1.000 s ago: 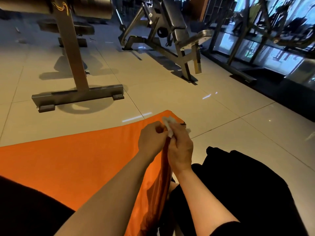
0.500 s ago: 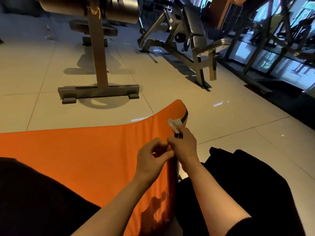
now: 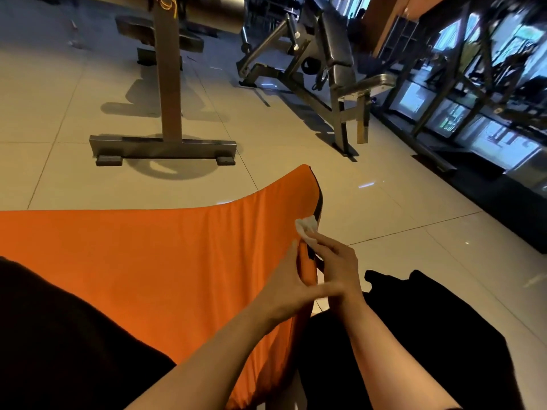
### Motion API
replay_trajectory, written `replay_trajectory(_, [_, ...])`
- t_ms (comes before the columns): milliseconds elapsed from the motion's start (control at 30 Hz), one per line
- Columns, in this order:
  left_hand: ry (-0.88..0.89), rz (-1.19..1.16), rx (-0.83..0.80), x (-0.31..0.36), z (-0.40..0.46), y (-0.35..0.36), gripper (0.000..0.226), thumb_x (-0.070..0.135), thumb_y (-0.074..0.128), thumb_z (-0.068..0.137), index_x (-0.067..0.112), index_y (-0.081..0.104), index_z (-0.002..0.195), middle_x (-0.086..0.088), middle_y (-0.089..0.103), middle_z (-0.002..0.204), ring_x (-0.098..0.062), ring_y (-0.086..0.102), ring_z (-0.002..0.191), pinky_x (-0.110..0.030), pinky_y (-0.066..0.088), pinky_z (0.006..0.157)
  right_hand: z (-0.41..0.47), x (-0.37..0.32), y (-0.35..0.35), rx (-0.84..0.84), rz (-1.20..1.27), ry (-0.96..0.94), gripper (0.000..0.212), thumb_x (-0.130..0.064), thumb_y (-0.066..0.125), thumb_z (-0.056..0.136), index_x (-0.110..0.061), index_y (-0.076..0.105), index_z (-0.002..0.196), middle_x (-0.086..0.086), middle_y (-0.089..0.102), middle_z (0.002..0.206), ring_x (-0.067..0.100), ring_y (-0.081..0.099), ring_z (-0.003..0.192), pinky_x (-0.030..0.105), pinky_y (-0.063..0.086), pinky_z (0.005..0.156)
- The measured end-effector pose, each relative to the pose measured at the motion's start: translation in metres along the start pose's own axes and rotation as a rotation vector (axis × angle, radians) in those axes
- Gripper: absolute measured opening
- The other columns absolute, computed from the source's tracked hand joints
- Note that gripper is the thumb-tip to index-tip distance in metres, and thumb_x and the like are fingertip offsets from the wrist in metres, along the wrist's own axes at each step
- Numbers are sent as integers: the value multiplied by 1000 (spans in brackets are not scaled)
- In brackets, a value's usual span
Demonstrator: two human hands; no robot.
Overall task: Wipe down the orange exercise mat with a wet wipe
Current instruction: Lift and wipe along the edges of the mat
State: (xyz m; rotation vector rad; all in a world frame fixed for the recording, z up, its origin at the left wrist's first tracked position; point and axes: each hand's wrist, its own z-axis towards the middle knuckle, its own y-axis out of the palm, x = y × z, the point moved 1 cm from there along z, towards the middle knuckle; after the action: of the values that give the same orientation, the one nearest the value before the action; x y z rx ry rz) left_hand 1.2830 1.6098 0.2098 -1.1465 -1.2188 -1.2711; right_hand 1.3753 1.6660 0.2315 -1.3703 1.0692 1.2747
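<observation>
An orange exercise mat (image 3: 154, 261) is lying across the person's lap and the tiled floor (image 3: 340, 184), its long axis running from the lower left toward a far corner that is curling upward and pointing away toward the gym equipment. A dark trim is showing along its right edge.

The right hand (image 3: 337, 267) is pinching a small white wet wipe (image 3: 306, 229) between thumb and fingertips, pressing it against the mat's right edge just below the raised corner. The left hand (image 3: 291, 287) is gripping that same edge just beside the right hand, fingers curled round the fold; the two hands are touching.

No containers are showing.

Compared with half a second ago, the wipe is sitting slightly nearer the raised corner, and the left hand is lying closer against the right.

A metal bench frame (image 3: 165, 143) and an inclined weight bench (image 3: 334, 69) are standing on the floor beyond the mat.
</observation>
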Motion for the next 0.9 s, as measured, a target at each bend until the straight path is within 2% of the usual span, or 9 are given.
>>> replay_trajectory(233, [4,44,185,-6,-10,-16,70,3,77,71,46,45,117,21,61,115,1,59,111,-21,52,90,-8,3,-7,-108,-89,-15,34,5,50,92,-12,72,112,2,69,119,10,60,118,17,49,93])
replay_trajectory(367, [65,117,378,-10,-14,-13,42,-2,71,68,20,60,102,9,71,88,-9,66,79,-19,50,68,-36,1,-12,-317,-336,-246,54,10,55,88,-41,73,98,-22,68,112,0,56,120,18,40,105])
replay_trajectory(433, [59,135,414,-8,-17,-10,49,0,74,70,18,59,113,9,70,104,-5,64,82,-12,46,70,-39,0,-16,-412,-525,-361,53,2,56,92,-47,66,108,-34,59,121,-8,46,127,14,33,108])
replay_trajectory(500, [16,159,425,-3,-20,-7,67,3,74,72,13,52,134,3,62,128,7,58,83,-12,45,77,-24,-2,-21,-375,-698,-372,47,-9,50,99,-47,55,126,-24,48,141,-5,37,135,20,28,113])
replay_trajectory(567, [2,165,420,0,-23,-7,79,3,73,72,12,41,144,18,67,113,16,54,75,-13,46,79,-15,-6,-21,-301,-790,-339,52,-10,46,100,-51,40,133,-16,39,150,1,32,139,26,24,116])
replay_trajectory(633, [-23,154,419,1,-26,-10,86,3,72,72,13,33,148,34,64,77,19,56,75,-9,46,78,-20,-5,-17,-367,-798,-366,53,-8,47,99,-48,42,134,-21,39,148,-9,30,136,15,23,113])
replay_trajectory(767, [-53,135,456,1,-29,-17,81,7,76,71,15,40,143,18,69,99,-1,63,99,-30,51,92,-33,0,-15,-491,-921,-455,52,-6,49,94,-32,48,139,-22,36,145,-11,27,132,0,19,103])
replay_trajectory(833, [-66,123,448,1,-31,-16,85,5,74,71,15,36,146,30,62,79,10,62,85,-21,53,83,-21,-8,-16,-524,-971,-462,55,-5,45,94,-34,46,140,-26,32,144,-5,26,136,-1,17,101])
replay_trajectory(900, [-63,136,439,1,-32,-15,84,2,72,71,15,37,146,32,59,73,12,62,74,-13,51,73,-4,-11,-16,-525,-1032,-409,57,-6,42,99,-40,40,144,-21,27,153,3,21,144,13,21,110])
